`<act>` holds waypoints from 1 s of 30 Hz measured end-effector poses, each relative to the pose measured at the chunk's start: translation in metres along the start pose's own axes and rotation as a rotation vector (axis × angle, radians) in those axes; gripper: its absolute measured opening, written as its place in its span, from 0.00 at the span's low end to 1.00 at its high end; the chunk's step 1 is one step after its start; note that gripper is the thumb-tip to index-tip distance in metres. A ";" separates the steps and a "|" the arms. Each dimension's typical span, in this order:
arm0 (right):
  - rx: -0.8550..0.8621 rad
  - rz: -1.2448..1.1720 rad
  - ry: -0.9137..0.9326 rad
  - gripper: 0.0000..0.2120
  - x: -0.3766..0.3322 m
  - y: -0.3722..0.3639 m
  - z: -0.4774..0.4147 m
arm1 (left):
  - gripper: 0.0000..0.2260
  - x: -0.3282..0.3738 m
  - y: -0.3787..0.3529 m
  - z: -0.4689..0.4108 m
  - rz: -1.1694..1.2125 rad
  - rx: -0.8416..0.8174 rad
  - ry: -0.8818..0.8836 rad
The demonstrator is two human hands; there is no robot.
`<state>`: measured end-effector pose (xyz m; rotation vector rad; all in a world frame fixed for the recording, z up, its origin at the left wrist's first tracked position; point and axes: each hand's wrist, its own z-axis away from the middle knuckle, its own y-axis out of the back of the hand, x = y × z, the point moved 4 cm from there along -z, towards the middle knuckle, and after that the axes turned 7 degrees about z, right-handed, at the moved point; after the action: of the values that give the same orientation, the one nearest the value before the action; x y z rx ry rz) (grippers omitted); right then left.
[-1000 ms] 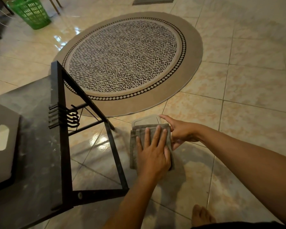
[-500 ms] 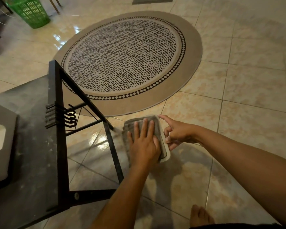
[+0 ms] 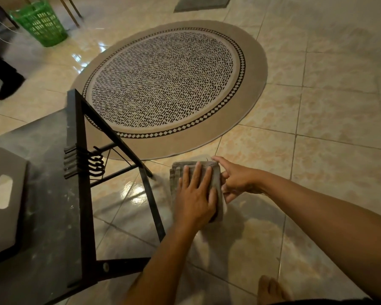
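A folded grey cloth is held low over the tiled floor, just right of the table's black leg. My left hand lies flat on top of it with the fingers straight and spread. My right hand holds the cloth's right edge: the index finger points along the far corner and the other fingers curl under the edge. A paler strip shows along the cloth's lower right side. Most of the cloth is hidden under my left hand.
A dark marble-topped table with a black metal frame and hooks fills the left, with a grey box on it. A round patterned rug lies ahead and a green basket stands far left. My bare foot is below.
My left hand slid up along the cloth, flattening it. The pale piece that stuck out at the far end is covered now. My right hand stayed at the cloth's right edge.
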<state>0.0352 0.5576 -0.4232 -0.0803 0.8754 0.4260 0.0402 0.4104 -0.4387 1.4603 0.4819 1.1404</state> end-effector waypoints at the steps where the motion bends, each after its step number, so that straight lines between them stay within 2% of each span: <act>1: 0.000 0.001 0.001 0.52 -0.001 0.001 0.000 | 0.28 -0.004 0.001 0.004 0.000 0.010 -0.020; 4: 0.006 0.007 0.005 0.52 -0.005 0.001 -0.004 | 0.27 -0.007 -0.002 0.007 -0.027 0.043 -0.039; 9: 0.048 0.052 0.009 0.51 -0.005 -0.002 -0.008 | 0.27 -0.011 0.002 -0.008 -0.026 0.100 0.158; 17: 0.050 -0.011 0.034 0.48 -0.009 0.006 -0.018 | 0.27 -0.010 0.001 -0.022 -0.026 0.127 0.123; 21: 0.066 -0.021 0.042 0.46 -0.005 0.002 -0.016 | 0.27 -0.023 0.005 -0.024 0.024 0.140 0.261; 27: 0.049 -0.035 0.052 0.47 -0.009 0.007 -0.017 | 0.27 0.006 -0.010 -0.020 -0.059 0.112 0.100; 30: 0.066 -0.026 0.048 0.47 -0.006 0.003 -0.016 | 0.25 -0.010 0.003 -0.034 -0.044 0.093 0.153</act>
<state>0.0193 0.5542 -0.4283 -0.0410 0.9343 0.3720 0.0062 0.4186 -0.4441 1.4411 0.6776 1.2136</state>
